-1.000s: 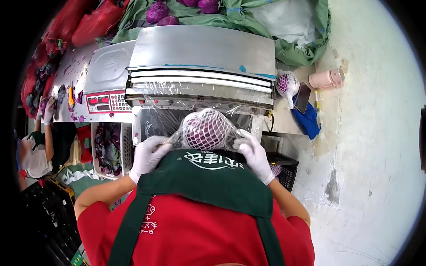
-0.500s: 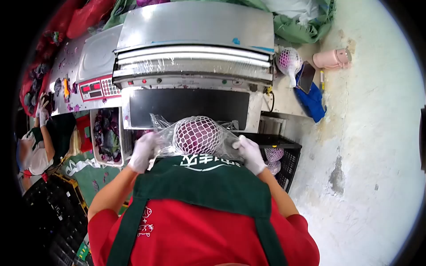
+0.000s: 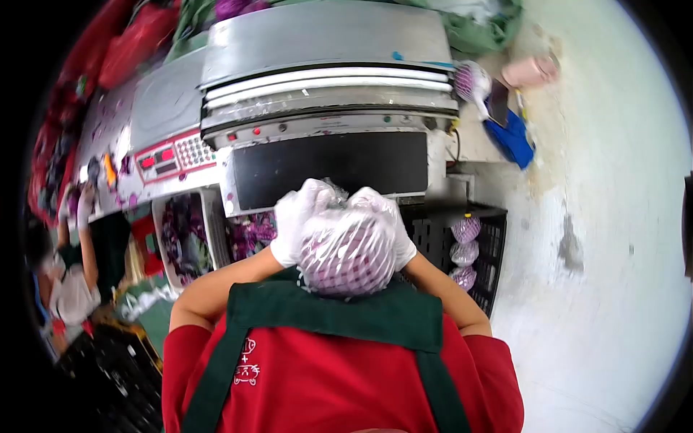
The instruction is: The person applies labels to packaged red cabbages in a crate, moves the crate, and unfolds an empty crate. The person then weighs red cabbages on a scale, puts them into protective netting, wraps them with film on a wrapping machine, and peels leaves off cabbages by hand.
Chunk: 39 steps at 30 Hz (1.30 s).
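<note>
A purple cabbage (image 3: 348,256) in white foam netting and clear film is held close against the apron at my chest. My left hand (image 3: 299,220), in a white glove, is closed on the film at the cabbage's upper left. On the upper right, my right hand (image 3: 386,220), also gloved, grips the film, its fingers bent. Gathered clear film (image 3: 333,191) shows between the two hands. Just beyond them lies the black plate (image 3: 332,169) of the wrapping machine (image 3: 328,94).
A red-trimmed scale (image 3: 175,157) and a white crate (image 3: 216,224) of leaves stand left. A co-worker (image 3: 72,281) is at far left. Right are a black crate (image 3: 494,252) with netted cabbages, a netted cabbage (image 3: 471,79), a blue cloth (image 3: 512,141) and a pink bottle (image 3: 532,71).
Both hands have come together from the cabbage's sides to its far side, drawing in the film that was stretched out. The film no longer reaches the machine as it did a second ago.
</note>
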Each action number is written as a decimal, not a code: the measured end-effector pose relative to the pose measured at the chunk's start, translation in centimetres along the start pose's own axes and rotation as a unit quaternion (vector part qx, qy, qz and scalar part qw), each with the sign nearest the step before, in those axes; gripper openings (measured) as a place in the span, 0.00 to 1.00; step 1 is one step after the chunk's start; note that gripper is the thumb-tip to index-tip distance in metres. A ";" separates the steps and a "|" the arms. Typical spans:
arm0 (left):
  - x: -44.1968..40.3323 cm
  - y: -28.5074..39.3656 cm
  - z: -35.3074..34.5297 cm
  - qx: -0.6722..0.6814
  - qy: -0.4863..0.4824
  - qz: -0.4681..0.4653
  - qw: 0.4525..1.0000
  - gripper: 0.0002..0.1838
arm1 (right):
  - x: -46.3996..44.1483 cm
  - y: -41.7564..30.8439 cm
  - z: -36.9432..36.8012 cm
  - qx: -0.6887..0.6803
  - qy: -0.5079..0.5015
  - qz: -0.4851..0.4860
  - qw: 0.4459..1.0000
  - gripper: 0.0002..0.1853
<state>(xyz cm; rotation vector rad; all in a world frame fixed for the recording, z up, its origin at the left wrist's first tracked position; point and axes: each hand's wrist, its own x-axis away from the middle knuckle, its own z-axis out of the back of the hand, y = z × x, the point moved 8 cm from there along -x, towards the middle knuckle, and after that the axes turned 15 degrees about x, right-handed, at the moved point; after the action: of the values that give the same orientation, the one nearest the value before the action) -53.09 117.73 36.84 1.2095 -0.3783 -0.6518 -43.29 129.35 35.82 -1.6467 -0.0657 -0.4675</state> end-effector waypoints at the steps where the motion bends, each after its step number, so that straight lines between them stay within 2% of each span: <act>1: -0.2 3.1 0.6 -0.009 0.026 -0.134 0.991 0.06 | 0.1 0.3 -1.9 -0.118 -0.064 0.003 0.991 0.03; 2: 0.1 2.8 0.9 0.011 -0.010 -0.154 0.988 0.06 | 0.7 -1.9 -3.3 -0.157 -0.085 -0.020 0.984 0.04; 4: -0.5 -0.3 2.3 0.139 -0.042 -0.102 0.984 0.04 | 2.0 1.2 -6.1 -0.316 -0.162 0.051 0.933 0.18; 5: -1.7 11.3 1.9 0.111 -0.147 -0.326 0.927 0.04 | 2.5 3.1 -8.2 -0.429 -0.197 -0.012 0.882 0.20; 6: -1.7 8.9 -0.3 0.252 -0.313 -0.118 0.908 0.03 | 3.2 5.1 -10.2 -0.532 -0.217 -0.082 0.814 0.22; 7: -0.6 6.0 -1.8 0.344 -0.381 0.127 0.849 0.02 | -2.7 12.4 -14.1 -0.467 -0.172 0.044 0.866 0.19; 8: 0.2 6.3 -3.0 0.359 -0.414 0.196 0.813 0.03 | -1.6 10.7 -12.7 -0.469 -0.145 0.056 0.869 0.19; 9: 0.7 6.7 -4.1 0.367 -0.439 0.263 0.777 0.03 | -0.1 6.6 -11.4 -0.530 -0.154 0.023 0.834 0.19; 10: 1.1 6.2 -4.5 0.400 -0.390 0.318 0.766 0.05 | 1.8 3.7 -10.0 -0.586 -0.173 -0.005 0.792 0.20; 11: 0.8 5.2 -4.5 0.430 -0.337 0.376 0.748 0.06 | 3.6 3.0 -7.1 -0.451 -0.132 0.013 0.882 0.24; 12: -0.4 1.6 -5.2 0.443 -0.291 0.385 0.756 0.06 | 5.6 2.3 -4.3 -0.301 -0.090 0.017 0.949 0.30; 13: 0.5 3.5 -6.2 0.424 -0.198 0.500 0.729 0.06 | 8.7 0.8 -2.7 -0.439 -0.077 0.046 0.894 0.35; 14: -0.3 1.0 -7.6 0.399 -0.184 0.453 0.775 0.09 | 10.9 -1.1 -1.0 -0.301 -0.003 0.093 0.949 0.40; 15: -0.9 -1.7 -8.9 0.371 -0.170 0.406 0.818 0.11 | 10.7 1.5 0.8 -0.102 0.195 0.209 0.953 0.39; 16: -0.5 0.7 -11.9 0.289 -0.246 0.294 0.877 0.16 | 11.8 3.6 2.1 -0.235 0.194 0.182 0.935 0.36; 17: 1.0 0.3 -15.6 0.400 -0.252 0.340 0.813 0.18 | 13.3 5.3 3.9 -0.361 0.187 0.156 0.900 0.33; 19: 3.8 4.3 -21.8 0.329 -0.281 0.307 0.848 0.19 | 18.5 11.4 7.5 -0.531 0.253 0.101 0.803 0.23; 20: 5.1 3.9 -23.9 0.331 -0.386 0.314 0.802 0.19 | 21.7 14.7 9.7 -0.584 0.269 0.131 0.755 0.21; 21: 6.0 4.7 -24.7 0.273 -0.388 0.337 0.813 0.17 | 25.7 18.0 11.8 -0.590 0.344 0.136 0.718 0.21; 22: 6.5 4.3 -25.3 0.226 -0.381 0.342 0.829 0.16 | 29.4 20.5 14.6 -0.416 0.424 0.146 0.791 0.24; 23: 6.8 3.7 -25.6 0.179 -0.372 0.344 0.843 0.15 | 33.4 23.0 17.1 -0.185 0.522 0.104 0.826 0.30; 24: 7.0 2.1 -25.6 0.151 -0.352 0.389 0.838 0.14 | 37.5 25.4 19.2 -0.002 0.607 0.048 0.793 0.37; 25: 7.4 -0.2 -25.8 0.155 -0.340 0.429 0.822 0.13 | 39.4 32.1 20.3 -0.333 0.559 0.070 0.756 0.33; 26: 7.9 -0.7 -25.8 0.134 -0.335 0.440 0.822 0.13 | 41.7 38.5 20.5 -0.634 0.529 0.089 0.557 0.37; 27: 8.3 -1.1 -26.0 0.115 -0.328 0.450 0.823 0.13 | 44.1 43.1 21.5 -0.625 0.580 0.057 0.519 0.36; 28: 8.5 -1.6 -26.0 0.107 -0.329 0.451 0.822 0.13 | 45.8 46.6 22.5 -0.610 0.630 0.022 0.481 0.39; 30: 9.2 -2.4 -25.9 0.115 -0.324 0.477 0.809 0.14 | 47.1 50.6 24.1 -0.622 0.656 -0.009 0.428 0.38; 31: 9.3 -2.7 -26.1 0.109 -0.317 0.478 0.812 0.14 | 46.8 52.6 24.8 -0.628 0.660 -0.011 0.412 0.39; 32: 9.5 -2.8 -26.1 0.113 -0.321 0.487 0.804 0.14 | 46.6 55.5 26.1 -0.548 0.670 -0.001 0.500 0.40; 34: 9.5 -2.4 -25.3 0.118 -0.323 0.489 0.802 0.15 | 46.2 58.7 25.6 -0.626 0.633 -0.029 0.453 0.46; 35: 9.4 -1.7 -25.3 0.122 -0.318 0.483 0.807 0.15 | 45.9 58.7 24.3 -0.701 0.581 -0.082 0.406 0.48; 36: 9.1 -0.7 -25.0 0.117 -0.316 0.463 0.820 0.15 | 46.8 54.4 24.0 -0.612 0.630 -0.260 0.402 0.52; 37: 8.5 0.5 -24.3 0.108 -0.302 0.442 0.837 0.15 | 48.1 53.7 25.7 -0.431 0.663 -0.372 0.485 0.43; 38: 8.1 1.6 -23.9 0.123 -0.299 0.431 0.842 0.15 | 49.4 51.2 27.5 -0.191 0.712 -0.434 0.518 0.34; 39: 7.4 2.3 -22.9 0.139 -0.286 0.418 0.851 0.15 | 48.6 46.5 29.3 0.030 0.736 -0.446 0.509 0.25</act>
<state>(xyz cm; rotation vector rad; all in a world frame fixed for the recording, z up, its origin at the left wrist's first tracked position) -33.20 130.28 31.07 0.9561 -1.4538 -0.1662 23.27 139.98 6.89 -0.4951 0.3677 -2.4888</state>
